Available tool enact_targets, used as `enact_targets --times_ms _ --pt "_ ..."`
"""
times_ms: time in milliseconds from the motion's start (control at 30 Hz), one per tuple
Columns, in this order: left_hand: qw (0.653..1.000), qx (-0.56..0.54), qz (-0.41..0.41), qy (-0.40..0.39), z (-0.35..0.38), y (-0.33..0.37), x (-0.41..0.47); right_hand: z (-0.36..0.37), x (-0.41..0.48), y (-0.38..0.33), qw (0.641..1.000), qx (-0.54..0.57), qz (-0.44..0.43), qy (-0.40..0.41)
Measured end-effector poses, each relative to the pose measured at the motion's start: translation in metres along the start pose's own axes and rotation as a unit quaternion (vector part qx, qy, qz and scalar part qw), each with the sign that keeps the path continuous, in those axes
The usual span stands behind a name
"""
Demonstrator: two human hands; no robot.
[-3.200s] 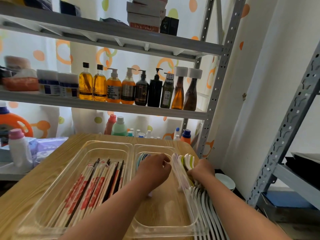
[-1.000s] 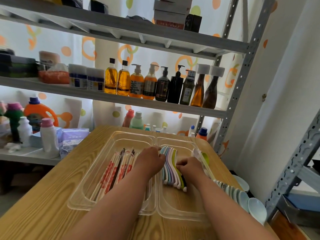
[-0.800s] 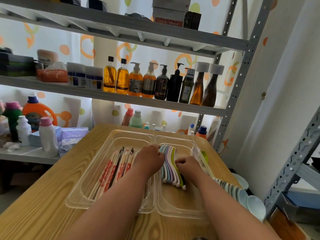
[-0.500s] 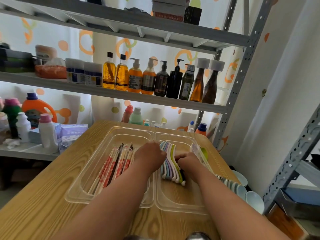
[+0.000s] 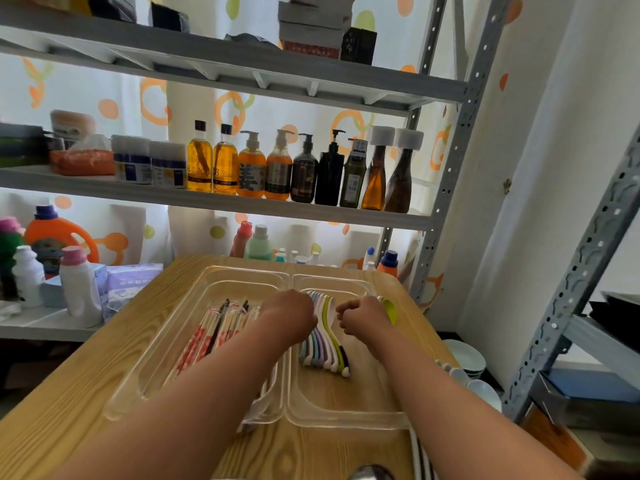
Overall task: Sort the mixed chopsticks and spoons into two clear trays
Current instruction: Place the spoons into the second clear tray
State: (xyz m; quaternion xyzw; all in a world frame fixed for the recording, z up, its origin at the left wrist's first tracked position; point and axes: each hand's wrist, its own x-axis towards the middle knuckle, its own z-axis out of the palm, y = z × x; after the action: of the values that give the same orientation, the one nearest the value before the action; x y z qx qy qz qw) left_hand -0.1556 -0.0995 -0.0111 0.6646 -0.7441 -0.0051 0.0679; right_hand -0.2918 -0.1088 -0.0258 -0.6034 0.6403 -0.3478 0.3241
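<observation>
Both hands are down in the right tray (image 5: pixel 346 419), working the spoons (image 5: pixel 325 344), a pastel row lying side by side with handles pointing back toward the person. The left hand (image 5: pixel 289 315) is curled against the row's left side at the bowl end. Its fingertips are tucked out of sight, so I cannot tell whether it grips or only nudges. The right hand (image 5: pixel 363 315) sits just beside the row on the other side, fingers curled in, and again I cannot tell if anything is pinched there. This reads as a squaring-up step, squeezing the spoons into a neat bundle rather than fetching a new one. The chopsticks (image 5: pixel 207 337) are bunched lengthwise in the left tray (image 5: pixel 138 386), which touches the right one along a shared wall. Sorting looks well along but not finished: a green spoon (image 5: pixel 390 310) leans at the right tray's far right wall, and pale spoons (image 5: pixel 457 372) lie outside along the right edge of the bench (image 5: pixel 69 410). The next move likely calls for the right hand to lift over the tray's wall and reach for those strays. It's tight over there, with the bench ending close by, bowls (image 5: pixel 464 355) below and the rack post (image 5: pixel 436 209) near the far corner. The near half of the right tray has room, and the left side of the bench has plenty.
</observation>
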Motion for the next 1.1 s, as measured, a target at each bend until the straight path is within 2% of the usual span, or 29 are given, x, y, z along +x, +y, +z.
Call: enact_targets --times_ms 100,167,233,333,533,667,900,1100 --pt "1.0 0.019 0.003 0.0 -0.007 0.013 0.002 -0.022 -0.006 -0.007 0.997 0.056 -0.041 0.036" --pt "0.998 0.019 0.016 0.052 -0.008 0.024 0.002 -0.043 -0.008 -0.007 0.992 0.073 -0.069 0.082" --pt "0.995 -0.019 0.027 0.096 -0.005 0.035 0.003 -0.064 -0.009 -0.001 0.987 0.053 -0.074 0.132" --pt "0.991 -0.086 0.043 0.088 -0.001 0.051 0.004 -0.087 -0.007 0.016 0.983 -0.037 -0.036 0.177" --pt "0.986 -0.061 0.045 0.149 0.003 0.051 0.011 -0.087 0.007 0.039 0.988 -0.133 0.07 0.044" --pt "0.989 -0.068 0.001 0.131 0.007 0.036 0.021 -0.074 0.02 0.046 0.979 -0.18 0.097 -0.003" --pt "0.996 -0.052 0.01 0.078 0.023 0.021 0.024 -0.064 0.035 0.048 0.98 -0.152 0.125 -0.003" --pt "0.989 -0.134 0.002 0.065 0.026 0.017 0.025 -0.071 0.037 0.054 0.979 -0.13 0.156 -0.032"
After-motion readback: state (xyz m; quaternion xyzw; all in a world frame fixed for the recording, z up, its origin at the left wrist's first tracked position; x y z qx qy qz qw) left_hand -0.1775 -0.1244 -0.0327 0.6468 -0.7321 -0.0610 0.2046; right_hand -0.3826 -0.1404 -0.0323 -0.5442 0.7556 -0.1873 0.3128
